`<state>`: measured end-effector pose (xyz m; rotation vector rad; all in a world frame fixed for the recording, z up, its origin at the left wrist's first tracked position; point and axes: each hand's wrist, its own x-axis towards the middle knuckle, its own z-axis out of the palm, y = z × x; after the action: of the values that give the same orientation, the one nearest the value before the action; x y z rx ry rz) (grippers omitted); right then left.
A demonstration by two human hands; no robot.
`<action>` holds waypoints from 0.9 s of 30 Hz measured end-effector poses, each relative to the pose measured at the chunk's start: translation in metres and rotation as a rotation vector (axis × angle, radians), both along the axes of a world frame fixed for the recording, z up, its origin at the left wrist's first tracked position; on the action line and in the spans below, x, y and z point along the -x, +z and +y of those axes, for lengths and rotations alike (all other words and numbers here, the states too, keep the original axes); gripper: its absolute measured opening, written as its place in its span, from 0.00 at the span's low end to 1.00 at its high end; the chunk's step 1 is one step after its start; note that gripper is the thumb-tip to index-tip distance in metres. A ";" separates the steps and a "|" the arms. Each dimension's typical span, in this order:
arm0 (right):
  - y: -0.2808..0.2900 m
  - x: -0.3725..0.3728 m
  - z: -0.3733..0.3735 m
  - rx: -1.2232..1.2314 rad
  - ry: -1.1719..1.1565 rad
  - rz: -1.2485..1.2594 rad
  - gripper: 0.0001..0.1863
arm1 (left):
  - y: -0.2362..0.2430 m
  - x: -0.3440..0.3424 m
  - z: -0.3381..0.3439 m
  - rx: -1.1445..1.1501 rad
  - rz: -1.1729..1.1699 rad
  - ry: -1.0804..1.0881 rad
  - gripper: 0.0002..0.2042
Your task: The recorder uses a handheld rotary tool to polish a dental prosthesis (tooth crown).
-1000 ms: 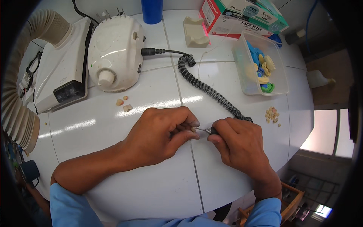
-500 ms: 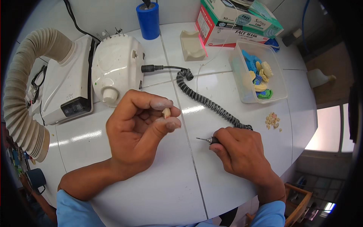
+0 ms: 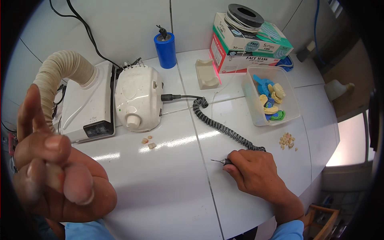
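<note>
My left hand (image 3: 64,176) is lifted close to the camera at the lower left, thumb and fingers pinched round a small pale tooth-shaped piece (image 3: 56,177), mostly hidden between the fingertips. On the right, my right hand (image 3: 256,170) grips a rotary handpiece (image 3: 227,161) low over the white tabletop, its thin metal bur pointing left. A coiled dark cord (image 3: 224,130) runs from behind that hand to a white control box (image 3: 138,96) with a round knob. A few small tooth-like pieces (image 3: 150,144) lie in front of the box.
A heap of tooth-like pieces (image 3: 287,141) lies right of my right hand. Behind it stands a clear plastic tub (image 3: 252,108) of blue and cream moulded pieces. Also there are a beige handpiece rest (image 3: 207,75), stacked mask boxes (image 3: 244,60), a blue cylinder (image 3: 165,52) and a hose unit (image 3: 86,102).
My left hand has moved from mid-table to the lower left, nearer the camera, still pinching the piece. Small pieces in front of the control box now show. My right hand keeps the handpiece.
</note>
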<state>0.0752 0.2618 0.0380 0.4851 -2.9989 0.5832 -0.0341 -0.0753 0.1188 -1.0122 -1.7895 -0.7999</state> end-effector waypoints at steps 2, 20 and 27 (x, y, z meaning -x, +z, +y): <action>-0.003 0.000 0.002 -0.016 -0.005 -0.004 0.16 | -0.007 -0.001 0.014 -0.033 -0.210 -0.049 0.19; -0.005 -0.001 0.005 0.002 0.009 0.001 0.16 | -0.115 -0.010 0.088 -0.018 -1.225 -0.517 0.12; -0.003 -0.001 0.003 0.004 0.019 -0.009 0.16 | -0.086 -0.003 0.072 -0.137 -0.872 -0.552 0.13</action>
<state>0.0766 0.2652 0.0350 0.5127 -3.0042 0.5938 -0.0313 -0.0038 0.0331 -1.1772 -2.1157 -1.9028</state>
